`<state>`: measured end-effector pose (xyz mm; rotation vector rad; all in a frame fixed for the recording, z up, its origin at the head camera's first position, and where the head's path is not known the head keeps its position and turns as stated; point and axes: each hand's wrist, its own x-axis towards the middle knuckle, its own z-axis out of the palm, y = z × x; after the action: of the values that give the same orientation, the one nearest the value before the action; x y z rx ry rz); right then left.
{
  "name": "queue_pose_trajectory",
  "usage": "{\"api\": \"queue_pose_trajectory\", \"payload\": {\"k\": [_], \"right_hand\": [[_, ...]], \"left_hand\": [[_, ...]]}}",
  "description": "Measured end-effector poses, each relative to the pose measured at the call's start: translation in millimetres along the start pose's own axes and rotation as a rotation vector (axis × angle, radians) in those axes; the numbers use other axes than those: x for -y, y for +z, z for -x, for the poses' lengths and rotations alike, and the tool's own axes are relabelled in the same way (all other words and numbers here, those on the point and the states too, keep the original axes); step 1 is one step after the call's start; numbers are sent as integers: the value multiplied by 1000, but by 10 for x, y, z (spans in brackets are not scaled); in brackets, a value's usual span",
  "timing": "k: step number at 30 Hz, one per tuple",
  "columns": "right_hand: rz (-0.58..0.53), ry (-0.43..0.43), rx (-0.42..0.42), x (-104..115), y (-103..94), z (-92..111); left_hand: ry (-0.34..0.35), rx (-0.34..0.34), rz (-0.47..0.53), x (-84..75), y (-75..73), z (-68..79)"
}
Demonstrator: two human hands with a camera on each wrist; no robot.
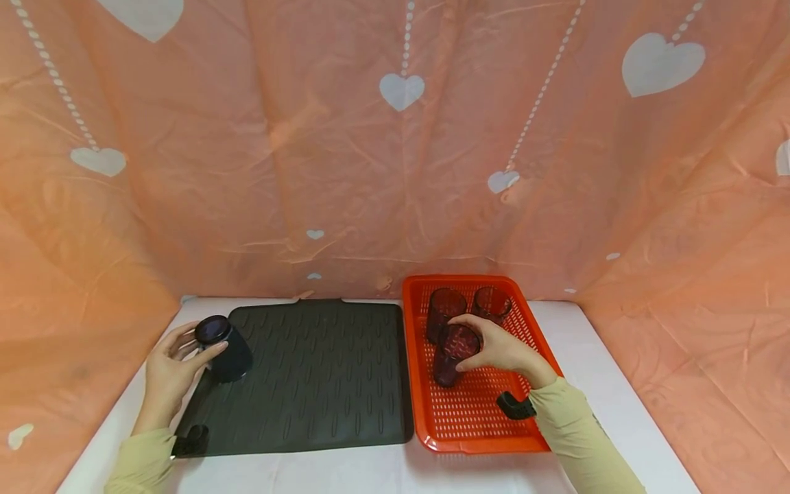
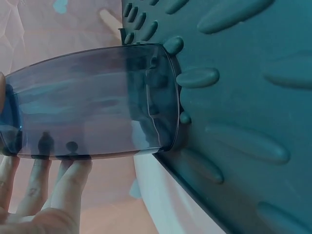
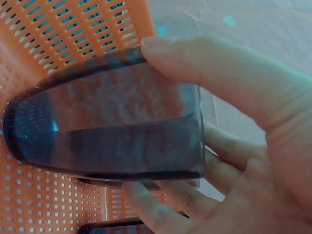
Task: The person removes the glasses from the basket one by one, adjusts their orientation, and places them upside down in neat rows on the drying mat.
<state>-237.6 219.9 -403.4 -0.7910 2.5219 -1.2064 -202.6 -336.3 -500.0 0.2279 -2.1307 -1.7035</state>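
My left hand [image 1: 166, 377] holds a dark tinted drinking glass [image 1: 230, 360] near its base, thumb on one side and fingers on the other. This glass is upside down, its rim at the left part of a dark ribbed drying mat [image 1: 321, 377]. The left wrist view shows the glass wall [image 2: 87, 102] with fingertips against it. Over the red-orange basket, my right hand [image 1: 503, 350] grips a second glass [image 1: 447, 370] near its rim, mouth up. In the right wrist view the thumb lies along this glass [image 3: 122, 131], with the fingers on its opposite side.
Two more tinted glasses, one at the back left [image 1: 437, 321] and one at the back right [image 1: 492, 303], stand in the perforated basket [image 1: 421, 418]. The basket sits against the mat's right edge on a white table [image 1: 321, 473]. An orange heart-patterned curtain [image 1: 345, 165] surrounds the back and sides.
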Motion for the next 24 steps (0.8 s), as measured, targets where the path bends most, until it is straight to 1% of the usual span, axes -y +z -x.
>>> {"api": "queue_pose_trajectory", "payload": {"k": [2, 5, 8, 13, 17, 20, 21, 24], "right_hand": [[-12, 14, -5, -33, -5, -2], [-35, 27, -11, -56, -13, 7], [-58, 30, -16, -59, -20, 19], [-103, 32, -23, -70, -34, 39], [-122, 33, -42, -71, -58, 69], [-126, 37, -63, -44, -87, 95], [-128, 39, -69, -31, -100, 104], [-138, 50, -94, 8, -142, 124]], "left_hand": [[-8, 11, -18, 118, -20, -63], [-15, 6, 18, 305, -34, -145], [-20, 7, 29, 384, -42, -178], [-28, 12, 43, 382, -46, -170], [-41, 39, 39, 345, -61, -150], [-58, 50, 15, 328, -68, -140], [-67, 45, 20, 335, -67, -145], [-76, 57, 10, 337, -75, -153]]}}
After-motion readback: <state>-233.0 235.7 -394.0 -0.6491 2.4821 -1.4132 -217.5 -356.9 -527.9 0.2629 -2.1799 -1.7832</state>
